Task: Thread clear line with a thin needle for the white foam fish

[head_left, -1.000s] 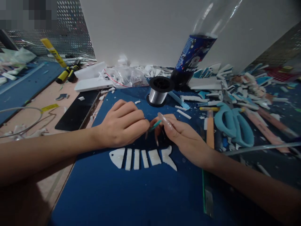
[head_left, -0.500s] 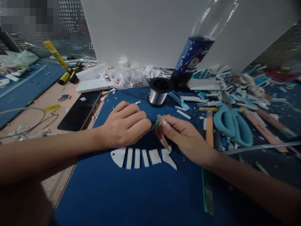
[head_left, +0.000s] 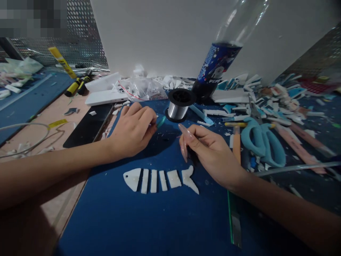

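My left hand (head_left: 135, 129) is closed above the blue mat (head_left: 133, 227), its fingers curled round a small translucent green piece (head_left: 161, 122) whose tip sticks out towards the spool. My right hand (head_left: 202, 145) is also closed, thumb and fingertips pinched together; a thin reddish tip shows by the fingers, too small to name. Below both hands lies a white fish shape cut into several separate pieces: a head (head_left: 132, 179) with an eye hole, narrow body strips (head_left: 153, 180) and a forked tail (head_left: 190, 179). A black spool of clear line (head_left: 178, 111) stands upright behind the hands.
A Pepsi bottle (head_left: 215, 71) stands at the back. Blue-handled scissors (head_left: 262, 142), an orange stick (head_left: 237, 145) and foam scraps (head_left: 287, 103) crowd the right. A dark phone-like slab (head_left: 87, 129) and yellow-black pliers (head_left: 76, 86) lie at left.
My hands have drawn apart. The left has moved left and slightly back with the green piece, while the right stays pinched near its former place. The fish pieces look unmoved.
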`<action>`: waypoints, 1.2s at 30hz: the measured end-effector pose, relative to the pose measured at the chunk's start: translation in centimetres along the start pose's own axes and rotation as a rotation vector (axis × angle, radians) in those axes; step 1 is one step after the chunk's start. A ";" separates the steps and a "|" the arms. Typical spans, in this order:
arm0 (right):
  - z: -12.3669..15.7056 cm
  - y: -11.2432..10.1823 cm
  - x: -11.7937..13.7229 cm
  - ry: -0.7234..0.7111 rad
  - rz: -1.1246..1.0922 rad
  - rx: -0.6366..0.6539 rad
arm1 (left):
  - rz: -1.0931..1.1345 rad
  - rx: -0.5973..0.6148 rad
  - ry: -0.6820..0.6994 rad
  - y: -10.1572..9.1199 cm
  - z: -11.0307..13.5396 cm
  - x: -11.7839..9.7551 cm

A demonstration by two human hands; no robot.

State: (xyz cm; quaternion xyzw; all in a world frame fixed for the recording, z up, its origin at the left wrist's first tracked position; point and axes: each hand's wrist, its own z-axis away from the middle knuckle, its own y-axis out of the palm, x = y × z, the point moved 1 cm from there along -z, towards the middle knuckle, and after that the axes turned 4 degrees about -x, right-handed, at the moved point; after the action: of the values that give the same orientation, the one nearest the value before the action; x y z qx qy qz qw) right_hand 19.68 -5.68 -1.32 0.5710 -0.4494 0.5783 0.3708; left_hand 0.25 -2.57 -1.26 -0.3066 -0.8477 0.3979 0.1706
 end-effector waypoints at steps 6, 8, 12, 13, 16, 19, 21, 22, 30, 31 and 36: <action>0.1 0.0 -0.1 0.024 -0.012 0.000 | -0.108 0.219 0.097 0.7 -0.3 0.2; 0.1 -0.1 -0.2 0.037 -0.013 -0.017 | -0.081 0.267 0.127 0.8 -0.4 0.2; 0.0 -0.1 -0.3 0.032 -0.053 -0.033 | -0.106 0.282 0.221 0.7 -0.4 0.2; 0.0 -0.1 -0.3 0.032 -0.062 -0.037 | -0.120 0.284 0.260 0.6 -0.4 0.2; 0.0 0.0 -0.3 0.049 -0.069 -0.055 | -0.120 0.285 0.368 0.5 -0.4 0.2; 0.0 0.0 -0.1 0.059 -0.059 -0.053 | -0.112 0.270 0.412 0.4 -0.4 0.3; -0.1 0.1 0.0 0.054 -0.046 -0.058 | -0.133 0.266 0.422 0.3 -0.4 0.2; -0.1 0.1 0.0 0.052 -0.040 -0.059 | -0.147 0.265 0.418 0.3 -0.4 0.2; 0.2 0.1 0.2 -0.060 0.011 -0.096 | 0.558 0.285 -0.124 -0.3 -1.0 -0.8; 0.2 0.1 0.3 -0.082 0.043 -0.089 | 0.742 0.318 -0.219 -0.3 -0.9 -1.0; 0.6 0.1 0.7 -0.171 0.202 -0.063 | 1.187 0.391 -0.436 0.1 -0.2 -1.6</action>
State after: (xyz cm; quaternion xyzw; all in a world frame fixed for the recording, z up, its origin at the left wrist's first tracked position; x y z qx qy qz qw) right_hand 19.70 -6.35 -0.69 0.5580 -0.5529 0.5474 0.2887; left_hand 1.59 -3.49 -1.28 -0.5974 -0.4622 0.6239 -0.2007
